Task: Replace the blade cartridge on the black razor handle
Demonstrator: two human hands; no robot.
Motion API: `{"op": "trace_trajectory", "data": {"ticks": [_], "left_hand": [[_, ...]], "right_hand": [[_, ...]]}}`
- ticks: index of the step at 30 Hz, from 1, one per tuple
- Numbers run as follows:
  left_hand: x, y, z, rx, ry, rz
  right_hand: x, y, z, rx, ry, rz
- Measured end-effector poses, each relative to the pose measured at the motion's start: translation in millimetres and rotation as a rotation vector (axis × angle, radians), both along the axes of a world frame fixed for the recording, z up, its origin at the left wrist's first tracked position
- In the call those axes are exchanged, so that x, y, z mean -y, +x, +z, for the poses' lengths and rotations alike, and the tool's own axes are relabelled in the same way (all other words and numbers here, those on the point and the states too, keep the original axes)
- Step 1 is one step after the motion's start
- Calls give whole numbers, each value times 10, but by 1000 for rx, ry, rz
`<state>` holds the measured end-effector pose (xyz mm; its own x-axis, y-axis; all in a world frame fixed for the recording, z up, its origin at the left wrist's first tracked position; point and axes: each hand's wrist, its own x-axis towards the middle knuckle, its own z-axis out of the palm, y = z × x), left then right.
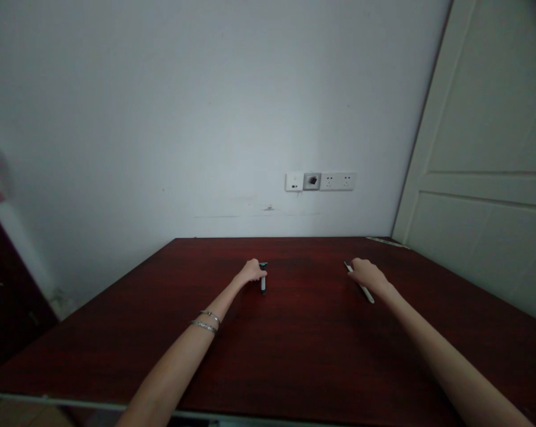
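**A:** Head camera: both arms are stretched out over the dark red table [294, 356]. The left hand [251, 273] has its fingers pressed together around a small marker [263, 284]. The teal cap sits right at the fingertips and the pale barrel pokes out on the near side of the grip.

**B:** Standing or lying?

**A:** Can't tell from here. Two bracelets [209, 320] sit behind that grip, on the wrist.

**B:** And the right hand [368, 274]?

**A:** Curled down, pinching a white pen [368, 295] mid-shaft. One end shows beyond the fingers, the other trails out nearer the person. The pen slants, well apart from the marker.
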<state>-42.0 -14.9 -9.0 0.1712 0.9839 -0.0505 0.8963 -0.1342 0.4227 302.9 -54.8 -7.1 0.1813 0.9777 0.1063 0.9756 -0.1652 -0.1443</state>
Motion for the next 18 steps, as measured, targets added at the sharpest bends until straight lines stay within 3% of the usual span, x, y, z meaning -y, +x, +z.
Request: {"op": "trace_trajectory", "data": {"ticks": [18], "left_hand": [[-61,26,-75,-97,99,17]], "right_hand": [[108,-28,-138,20,-63,-58]]}}
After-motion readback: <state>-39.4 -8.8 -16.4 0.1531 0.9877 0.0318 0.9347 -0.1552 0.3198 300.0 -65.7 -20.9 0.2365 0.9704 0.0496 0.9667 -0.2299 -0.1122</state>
